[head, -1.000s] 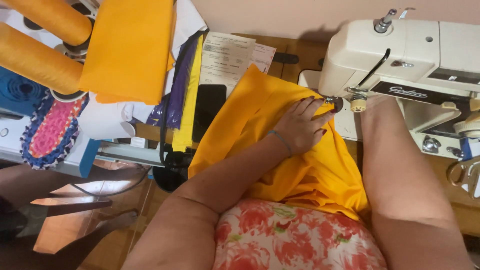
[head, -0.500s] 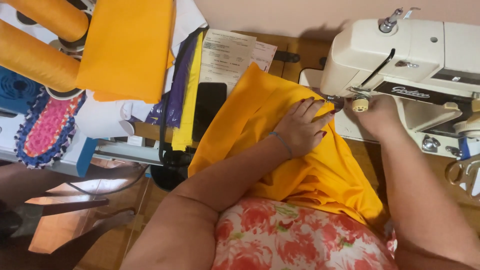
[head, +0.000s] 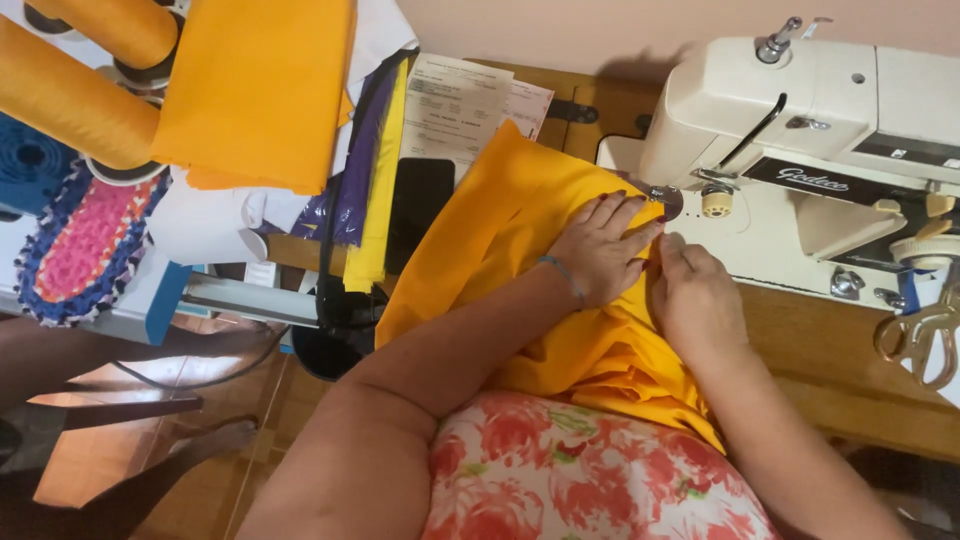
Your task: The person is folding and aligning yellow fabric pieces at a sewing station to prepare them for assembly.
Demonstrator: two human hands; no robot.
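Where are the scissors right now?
In the head view, the scissors hang at the far right edge, just below the white sewing machine and right of the right hand.

A home sewing corner. A cream sewing machine (head: 800,150) sits on a wooden table (head: 850,340), with yellow fabric (head: 520,230) under its needle. Large cones of orange thread (head: 70,90), folded cloth (head: 260,90), paper sheets (head: 455,100) and scissors (head: 915,335) crowd around. A crocheted mat (head: 75,245) lies at the left, above a tiled floor (head: 100,450).
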